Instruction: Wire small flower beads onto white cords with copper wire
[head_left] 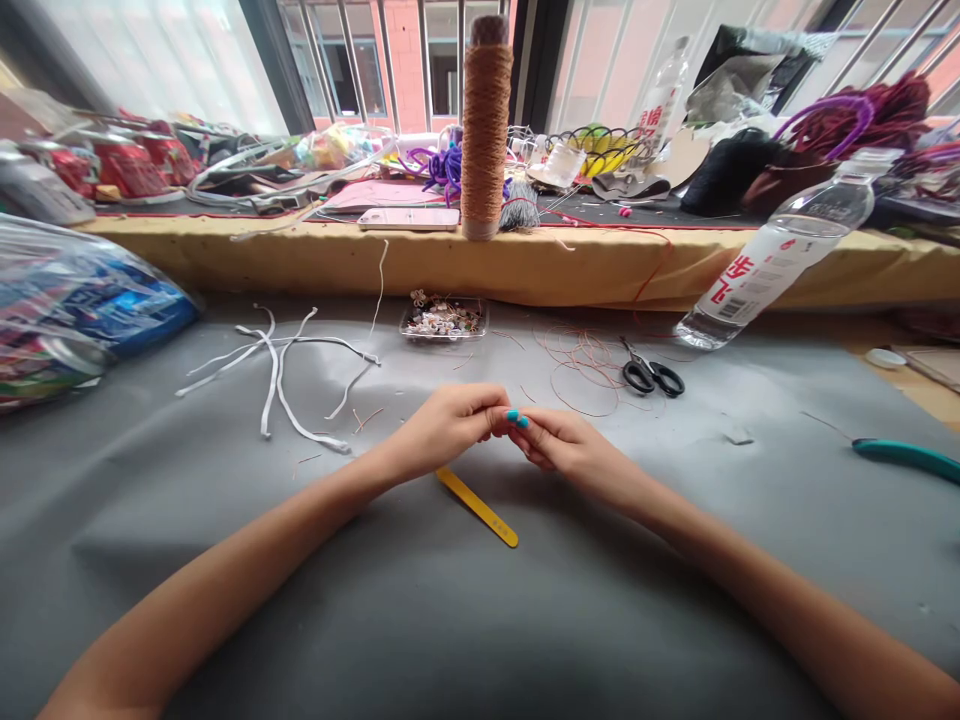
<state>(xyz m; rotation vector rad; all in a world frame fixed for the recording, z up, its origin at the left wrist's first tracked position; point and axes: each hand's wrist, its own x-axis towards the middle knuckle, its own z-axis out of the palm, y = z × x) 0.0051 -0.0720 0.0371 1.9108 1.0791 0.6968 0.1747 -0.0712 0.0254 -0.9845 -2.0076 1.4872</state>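
Observation:
Over the middle of the grey table mat (300,590), my left hand (463,418) and my right hand (559,440) meet at the fingertips. Both are closed in a pinch, thumbs pressed side by side. Whatever lies between the fingers is hidden or too small to name. Just below my left hand lies a yellow flat strip (480,510), its upper end near the wrist. To the right, beyond the hands, are loops of thin reddish-brown cord (581,360) and black-handled scissors (651,375). A clear tray of small beads (444,318) sits behind the hands.
White cords (277,370) lie at left beside a plastic-wrapped blue bag (142,300). A tilted water bottle (780,255) leans at the ledge on the right. Teal-handled pliers (907,457) lie at the right edge. A brown thread spool (487,130) and a phone (409,219) are on the cluttered ledge.

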